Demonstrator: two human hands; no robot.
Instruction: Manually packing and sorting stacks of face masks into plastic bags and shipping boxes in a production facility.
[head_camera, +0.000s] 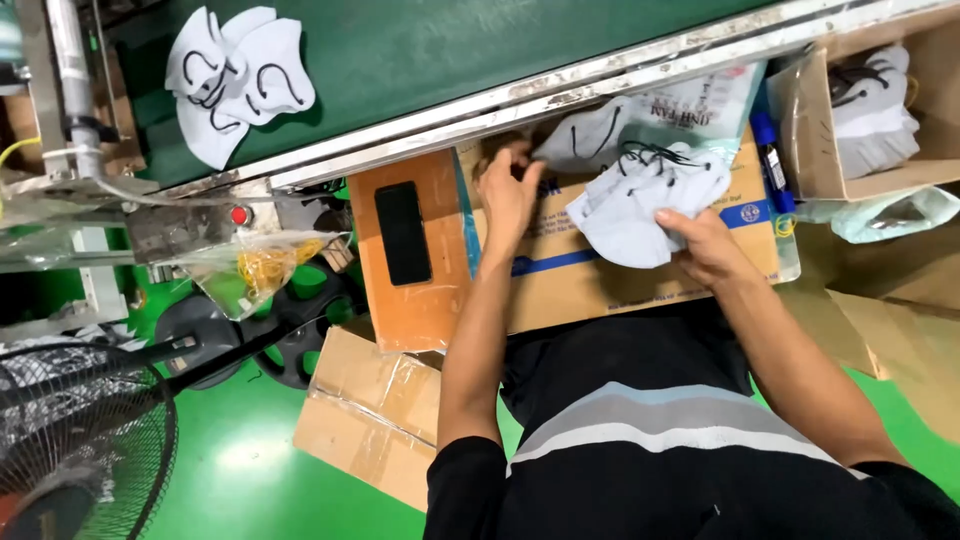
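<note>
My right hand (700, 243) presses down on a stack of white face masks with black ear loops (635, 205), which lies on a cardboard box (620, 280) across my lap. My left hand (508, 190) reaches to the far edge of the box, its fingers curled by a single white mask (585, 140) that lies partly under the conveyor's metal rail; whether it grips anything is hidden. A printed plastic bag (700, 110) sits just behind the stack.
A green conveyor belt (420, 50) carries a small heap of white masks (235, 75). A black phone (402, 232) rests on an orange box. An open carton of masks (865, 110) stands at right, a blue marker (770, 160) beside it. A bag of rubber bands (255, 268) and a fan (80, 450) are at left.
</note>
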